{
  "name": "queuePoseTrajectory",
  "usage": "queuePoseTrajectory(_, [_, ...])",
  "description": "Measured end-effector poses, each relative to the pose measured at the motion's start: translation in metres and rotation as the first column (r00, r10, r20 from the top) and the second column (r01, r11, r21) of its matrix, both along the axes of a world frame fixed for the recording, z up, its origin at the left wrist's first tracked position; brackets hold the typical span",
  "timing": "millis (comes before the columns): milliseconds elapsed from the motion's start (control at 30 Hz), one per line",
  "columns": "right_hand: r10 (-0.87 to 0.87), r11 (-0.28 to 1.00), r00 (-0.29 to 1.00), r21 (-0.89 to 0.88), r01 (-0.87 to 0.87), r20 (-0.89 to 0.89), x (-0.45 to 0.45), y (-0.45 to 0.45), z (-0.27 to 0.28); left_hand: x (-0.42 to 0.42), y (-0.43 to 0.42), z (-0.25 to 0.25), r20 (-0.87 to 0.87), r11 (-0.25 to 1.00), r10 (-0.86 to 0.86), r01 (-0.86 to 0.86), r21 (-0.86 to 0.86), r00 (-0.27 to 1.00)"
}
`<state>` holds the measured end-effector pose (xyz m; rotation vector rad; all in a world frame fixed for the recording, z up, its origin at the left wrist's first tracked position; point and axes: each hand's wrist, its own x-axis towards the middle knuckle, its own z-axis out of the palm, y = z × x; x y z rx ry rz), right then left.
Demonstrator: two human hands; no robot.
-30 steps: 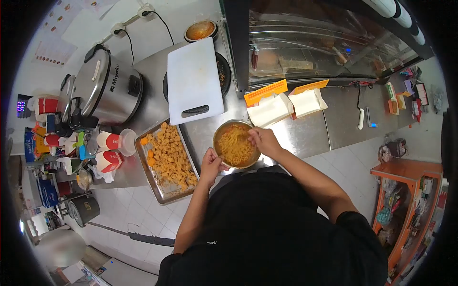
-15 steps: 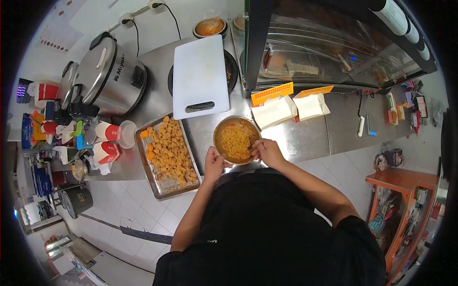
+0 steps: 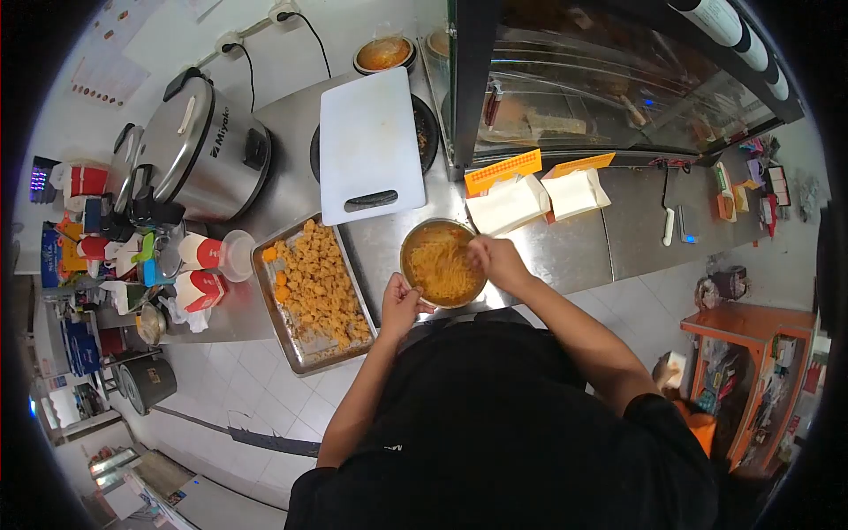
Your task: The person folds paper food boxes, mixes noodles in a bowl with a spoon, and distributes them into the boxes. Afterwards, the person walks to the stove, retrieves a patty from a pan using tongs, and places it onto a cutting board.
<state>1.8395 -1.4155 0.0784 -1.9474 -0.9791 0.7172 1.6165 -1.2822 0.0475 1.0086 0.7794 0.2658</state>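
A round metal bowl [image 3: 405, 276] holding yellow noodles [image 3: 444, 263] stands at the front edge of the steel counter. My left hand [image 3: 401, 306] is closed on the lower left of its rim, thumb and fingers pinching the edge. Over the right side of the bowl is my right hand [image 3: 497, 263], fingers closed together; whatever it grips is blurred and hidden. The noodles look smeared by motion. Left of the bowl lies a metal tray [image 3: 305, 360] of fried, breaded pieces [image 3: 320, 278]. A white cutting board [image 3: 371, 141] rests on a dark round pan [image 3: 427, 132] behind.
Two paper boxes [image 3: 508, 209] stand right of the bowl, before a glass display case [image 3: 565, 97]. A large steel cooker [image 3: 208, 146] and several red-and-white cups [image 3: 199, 290] occupy the left. At lower right, a person in orange [image 3: 698, 426] is beside an orange shelf [image 3: 751, 322].
My right hand has moved up along the bowl's right side, and the noodles have shifted and blurred. The bowl sits slightly further right. A person has appeared at lower right.
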Motion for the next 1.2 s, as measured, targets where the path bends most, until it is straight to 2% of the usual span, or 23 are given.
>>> queuePoseTrajectory(33, [-0.079, 0.997, 0.993, 0.014, 0.078, 0.087, 0.002, 0.004, -0.004, 0.000, -0.002, 0.002, 0.007, 1.000, 0.005, -0.005, -0.006, 1.000])
queuePoseTrajectory(67, [-0.068, 0.998, 0.992, -0.008, 0.068, -0.110, -0.001, 0.001, -0.007, 0.000, -0.002, 0.004, 0.013, 1.000, 0.010, -0.010, -0.010, 1.000])
queuePoseTrajectory(133, [-0.060, 0.998, 0.871, -0.047, 0.042, -0.487, -0.017, -0.004, 0.005, -0.004, 0.001, -0.003, 0.014, 1.000, 0.012, -0.012, -0.020, 1.000])
queuePoseTrajectory(167, [-0.080, 0.997, 0.825, -0.061, 0.055, -0.559, -0.012, -0.004, -0.003, -0.005, 0.002, -0.006, 0.015, 1.000, 0.014, -0.014, -0.027, 1.000])
queuePoseTrajectory(233, [-0.066, 0.998, 0.979, -0.030, 0.061, -0.195, -0.010, -0.002, -0.012, -0.005, 0.004, -0.002, 0.010, 1.000, -0.016, 0.016, -0.003, 1.000])
queuePoseTrajectory(267, [-0.053, 0.998, 0.999, -0.016, 0.053, 0.003, -0.009, -0.002, -0.016, -0.004, 0.003, -0.001, 0.007, 1.000, -0.025, 0.025, 0.008, 1.000])
queuePoseTrajectory(300, [0.116, 0.993, 0.991, -0.019, -0.118, -0.068, -0.010, -0.004, -0.022, -0.003, 0.003, 0.002, 0.007, 1.000, -0.014, 0.014, -0.006, 1.000])
queuePoseTrajectory(400, [0.311, 0.950, 0.939, 0.004, -0.314, -0.148, -0.007, 0.007, 0.034, -0.003, 0.006, 0.008, -0.016, 1.000, -0.027, 0.027, -0.008, 1.000])
queuePoseTrajectory(433, [0.296, 0.950, 0.955, 0.092, -0.298, 0.032, 0.001, 0.008, 0.016, -0.003, 0.009, 0.010, -0.031, 0.999, -0.047, 0.047, 0.013, 0.998])
queuePoseTrajectory(533, [0.060, 0.978, 0.966, 0.179, -0.108, 0.253, 0.017, 0.004, 0.011, -0.003, 0.009, 0.007, -0.035, 0.998, -0.040, 0.041, 0.041, 0.999])
queuePoseTrajectory(567, [0.131, 0.991, 0.939, -0.021, -0.131, 0.319, 0.020, -0.004, 0.014, -0.003, 0.010, 0.005, -0.028, 0.998, -0.027, 0.029, 0.047, 0.999])
queuePoseTrajectory(633, [0.013, 0.981, 0.999, -0.195, -0.021, -0.041, 0.002, -0.012, 0.023, -0.002, 0.006, 0.000, -0.019, 1.000, 0.025, -0.025, 0.005, 1.000])
queuePoseTrajectory(667, [-0.076, 0.956, 0.975, -0.293, 0.011, -0.211, -0.007, -0.016, 0.025, -0.001, 0.003, -0.002, -0.015, 0.999, 0.050, -0.050, -0.018, 0.999])
queuePoseTrajectory(700, [-0.216, 0.958, 0.856, -0.273, 0.093, -0.470, -0.016, -0.016, 0.016, 0.001, -0.001, -0.004, -0.007, 0.999, 0.048, -0.049, -0.013, 0.999])
queuePoseTrajectory(800, [-0.336, 0.894, 0.454, -0.128, 0.429, -0.825, -0.027, -0.005, -0.009, 0.004, -0.010, -0.005, 0.010, 0.998, 0.062, -0.062, -0.010, 0.998])
queuePoseTrajectory(833, [-0.355, 0.868, 0.506, -0.075, 0.491, -0.786, -0.025, -0.002, -0.010, 0.005, -0.011, -0.004, 0.012, 0.997, 0.080, -0.080, -0.016, 0.997])
queuePoseTrajectory(900, [-0.356, 0.914, 0.822, 0.018, 0.405, -0.444, -0.017, -0.001, -0.001, 0.006, -0.010, 0.000, 0.005, 0.994, 0.105, -0.105, -0.030, 0.994])
queuePoseTrajectory(933, [-0.333, 0.935, 0.914, 0.045, 0.352, -0.231, -0.014, -0.004, 0.003, 0.007, -0.010, 0.003, -0.003, 0.993, 0.111, -0.111, -0.038, 0.994])
queuePoseTrajectory(967, [-0.179, 0.983, 0.980, 0.064, 0.174, 0.088, -0.015, -0.008, -0.035, 0.009, -0.010, 0.006, -0.010, 0.992, 0.116, -0.117, -0.048, 0.993])
queuePoseTrajectory(1000, [0.010, 1.000, 0.983, 0.005, -0.011, 0.185, -0.023, -0.012, -0.021, 0.010, -0.009, 0.005, -0.003, 0.994, 0.098, -0.098, -0.046, 0.995])
queuePoseTrajectory(1067, [0.133, 0.990, 0.983, -0.032, -0.138, -0.124, -0.035, -0.008, 0.014, 0.010, -0.007, 0.002, 0.007, 0.997, 0.062, -0.062, -0.037, 0.998])
queuePoseTrajectory(1133, [0.007, 0.999, 0.982, 0.038, 0.001, -0.187, -0.016, -0.003, -0.009, 0.007, -0.005, 0.009, -0.007, 1.000, 0.025, -0.026, -0.016, 1.000])
queuePoseTrajectory(1200, [-0.045, 0.999, 0.992, 0.007, 0.046, -0.119, -0.005, -0.002, -0.020, 0.008, -0.006, 0.010, -0.006, 1.000, 0.015, -0.015, -0.014, 1.000])
